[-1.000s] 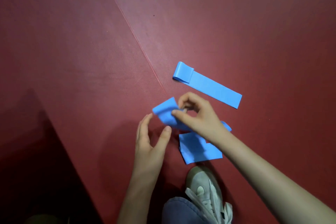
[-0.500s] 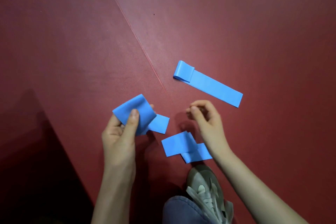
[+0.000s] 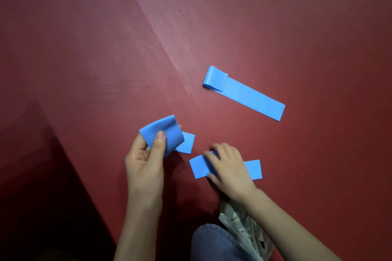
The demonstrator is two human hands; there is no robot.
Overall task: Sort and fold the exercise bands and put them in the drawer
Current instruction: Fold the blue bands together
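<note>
Three blue exercise bands show on the red mat. My left hand [image 3: 146, 161] pinches a folded band [image 3: 165, 133] between thumb and fingers, lifted slightly, with one loose end poking out to the right. My right hand [image 3: 227, 167] lies on top of a second band [image 3: 199, 167] flat on the mat, its fingers blurred; the band sticks out on both sides of the hand. A third, longer band [image 3: 250, 95] lies farther away to the right, flat, with its left end folded over. No drawer is in view.
The red mat [image 3: 106, 48] has a seam running diagonally from the top centre toward the bands. A dark shadowed area fills the lower left. My knee in jeans [image 3: 212, 243] and a white sneaker [image 3: 239, 222] sit just below the right hand.
The folded band passed from my right hand to my left, which carried it left. My right hand then dropped onto the band near my shoe, which now lies spread out flatter.
</note>
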